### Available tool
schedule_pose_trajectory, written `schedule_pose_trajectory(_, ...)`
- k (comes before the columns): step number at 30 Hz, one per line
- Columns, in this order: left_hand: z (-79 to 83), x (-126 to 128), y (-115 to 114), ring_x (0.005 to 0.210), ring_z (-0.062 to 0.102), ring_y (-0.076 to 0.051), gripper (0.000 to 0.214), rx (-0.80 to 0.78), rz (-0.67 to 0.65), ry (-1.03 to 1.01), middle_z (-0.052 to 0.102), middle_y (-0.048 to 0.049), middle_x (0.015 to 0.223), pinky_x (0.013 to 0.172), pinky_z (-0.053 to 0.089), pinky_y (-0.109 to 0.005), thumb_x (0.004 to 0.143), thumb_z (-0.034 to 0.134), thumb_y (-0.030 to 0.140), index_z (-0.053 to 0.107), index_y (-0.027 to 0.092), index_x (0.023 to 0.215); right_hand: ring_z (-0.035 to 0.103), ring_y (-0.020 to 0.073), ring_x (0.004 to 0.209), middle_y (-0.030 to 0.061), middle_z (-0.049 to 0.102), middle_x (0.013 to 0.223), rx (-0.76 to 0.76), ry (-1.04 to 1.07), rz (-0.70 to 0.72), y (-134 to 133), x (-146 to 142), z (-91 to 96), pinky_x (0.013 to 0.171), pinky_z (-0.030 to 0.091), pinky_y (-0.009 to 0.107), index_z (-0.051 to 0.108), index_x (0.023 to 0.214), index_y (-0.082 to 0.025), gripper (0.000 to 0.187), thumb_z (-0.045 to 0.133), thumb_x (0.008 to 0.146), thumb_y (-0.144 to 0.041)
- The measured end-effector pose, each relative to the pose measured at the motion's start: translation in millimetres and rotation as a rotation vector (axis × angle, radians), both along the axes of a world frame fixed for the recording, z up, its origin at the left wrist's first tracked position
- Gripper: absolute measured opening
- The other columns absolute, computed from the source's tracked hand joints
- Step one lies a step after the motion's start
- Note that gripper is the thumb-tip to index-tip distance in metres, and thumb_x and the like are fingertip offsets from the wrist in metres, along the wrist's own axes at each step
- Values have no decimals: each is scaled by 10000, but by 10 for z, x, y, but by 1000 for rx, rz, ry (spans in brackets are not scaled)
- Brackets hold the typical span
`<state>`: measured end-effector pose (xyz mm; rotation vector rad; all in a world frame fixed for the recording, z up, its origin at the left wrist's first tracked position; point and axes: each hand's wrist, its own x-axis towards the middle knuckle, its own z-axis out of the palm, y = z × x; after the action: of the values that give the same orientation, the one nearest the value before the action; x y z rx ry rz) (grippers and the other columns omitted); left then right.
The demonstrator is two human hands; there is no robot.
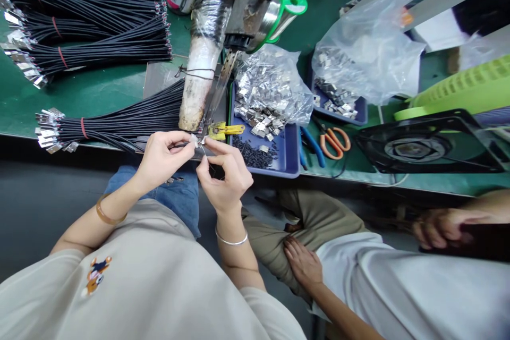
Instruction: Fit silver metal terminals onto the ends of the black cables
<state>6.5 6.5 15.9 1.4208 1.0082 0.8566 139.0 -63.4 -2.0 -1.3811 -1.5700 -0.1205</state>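
My left hand [161, 158] pinches the end of a thin black wire [184, 144] at the bench's front edge. My right hand [225, 172] is closed in a pinch just beside it, on a small metal terminal [196, 139] at the wire's tip. Both hands meet under the tip of a soldering iron [217, 98] that slopes down from a mount. A bundle of black wires [127, 123] with metal terminals lies to the left of my hands. A blue tray [290, 159] to the right holds loose metal terminals and small black pieces.
More wire bundles [91, 32] lie at the back left of the green bench. A solder spool [285, 10], plastic bags of terminals [370, 58], orange scissors [334, 141], blue pliers [313, 146] and a black fan [426, 146] stand to the right. Another person's hand [303, 263] rests on a knee at right.
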Motion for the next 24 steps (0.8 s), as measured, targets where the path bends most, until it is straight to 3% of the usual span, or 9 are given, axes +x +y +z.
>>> schedule_pose_trajectory(11, 34, 14, 18, 506, 423, -67, 239, 15, 1, -31, 661, -14, 623, 488, 345, -188, 734, 644, 311, 768, 106, 740, 778, 186, 904, 68, 789, 1034, 30, -63, -21, 17, 14, 8, 783, 671, 317, 542, 833, -262, 207, 614, 864, -70)
schedule_pose_trajectory(18, -8, -3, 3, 581, 560, -109, 253, -30, -25, -12, 721, -44, 690, 579, 452, -204, 737, 636, 307, 785, 105, 764, 781, 178, 892, 69, 793, 1018, 47, -73, 6, 7, 25, -14, 752, 666, 287, 542, 832, -257, 222, 628, 844, -53)
schedule_pose_trajectory(24, -35, -36, -13, 512, 460, -75, 256, 25, -63, 9, 679, -22, 643, 495, 338, -194, 757, 623, 297, 793, 109, 789, 780, 176, 866, 72, 796, 984, 60, -63, 4, -21, 27, 9, 743, 658, 279, 583, 863, -242, 207, 665, 840, -53)
